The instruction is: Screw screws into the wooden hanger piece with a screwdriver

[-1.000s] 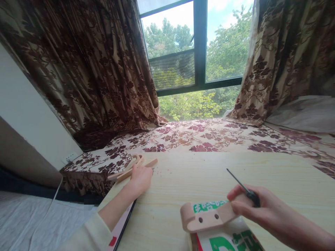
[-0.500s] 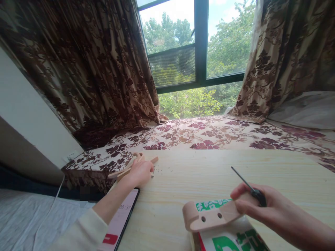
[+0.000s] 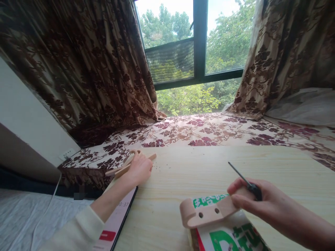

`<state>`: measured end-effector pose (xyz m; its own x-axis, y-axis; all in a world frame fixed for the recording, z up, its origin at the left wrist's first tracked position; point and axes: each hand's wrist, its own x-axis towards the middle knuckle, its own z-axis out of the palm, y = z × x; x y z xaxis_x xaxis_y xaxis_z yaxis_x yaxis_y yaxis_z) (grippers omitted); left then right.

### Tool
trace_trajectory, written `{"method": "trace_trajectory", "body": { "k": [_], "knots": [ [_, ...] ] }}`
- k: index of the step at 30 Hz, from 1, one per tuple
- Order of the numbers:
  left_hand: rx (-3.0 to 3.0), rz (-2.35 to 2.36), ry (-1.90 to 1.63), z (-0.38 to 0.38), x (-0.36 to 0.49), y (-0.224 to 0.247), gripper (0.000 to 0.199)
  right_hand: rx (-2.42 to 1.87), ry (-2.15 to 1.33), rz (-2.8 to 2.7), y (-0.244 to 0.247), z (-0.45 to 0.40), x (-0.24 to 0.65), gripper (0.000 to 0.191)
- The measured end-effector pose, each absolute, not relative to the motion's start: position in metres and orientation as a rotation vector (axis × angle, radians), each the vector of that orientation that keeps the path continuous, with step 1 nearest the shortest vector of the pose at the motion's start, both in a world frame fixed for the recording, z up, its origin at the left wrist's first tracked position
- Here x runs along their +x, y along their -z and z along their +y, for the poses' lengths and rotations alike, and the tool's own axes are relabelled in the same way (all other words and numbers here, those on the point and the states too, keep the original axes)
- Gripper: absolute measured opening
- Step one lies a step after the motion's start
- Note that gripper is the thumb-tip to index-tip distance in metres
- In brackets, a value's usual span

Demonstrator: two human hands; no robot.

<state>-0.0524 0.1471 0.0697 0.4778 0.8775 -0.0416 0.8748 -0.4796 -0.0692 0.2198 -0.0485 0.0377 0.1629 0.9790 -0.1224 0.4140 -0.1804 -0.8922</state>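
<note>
At pale wood-grain desk, left hand resting curled on tan wooden strips, grip unclear.
Nearer, right hand pinching curved two-holed tan wooden bar by plain end (likely light, stiff, best held there), cradling black screwdriver.

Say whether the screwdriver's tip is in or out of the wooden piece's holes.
Out: the screwdriver points away from the wooden piece, whose two dark holes show uncovered.

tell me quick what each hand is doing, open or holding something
Left hand: curled by the wood strips; grip cannot be told.
Right hand: closed, holding the screwdriver and the holed wood piece.
</note>
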Motion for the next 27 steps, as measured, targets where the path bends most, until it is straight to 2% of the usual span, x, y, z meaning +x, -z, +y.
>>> {"method": "trace_trajectory", "body": {
  "k": [5, 8, 11, 14, 22, 27],
  "knots": [
    [-2.731, -1.467, 0.207, 0.122, -0.037, -0.089, 0.008, -1.706, -1.024, -1.324, -0.044, -0.047, 0.215, 0.018],
    [-2.891, -1.334, 0.402, 0.096, -0.021, -0.099, 0.011, -1.714, -1.023, -1.298, -0.046, -0.047, 0.212, 0.015],
    [-3.020, -1.180, 0.601, 0.075, -0.010, -0.101, 0.022, -1.700, -1.034, -1.269, -0.044, -0.050, 0.211, 0.016],
    [-3.139, -1.077, 0.867, 0.063, -0.012, -0.100, 0.022, -1.652, -1.017, -1.251, -0.043, -0.055, 0.213, 0.021],
    [-2.887, -1.260, 1.209, 0.041, -0.049, -0.100, 0.015, -1.639, -0.958, -1.130, -0.062, -0.053, 0.235, 0.042],
    [-2.762, -1.466, 1.288, 0.036, -0.060, -0.091, 0.016, -1.627, -0.981, -1.091, -0.059, -0.050, 0.230, 0.044]
  ]
}}
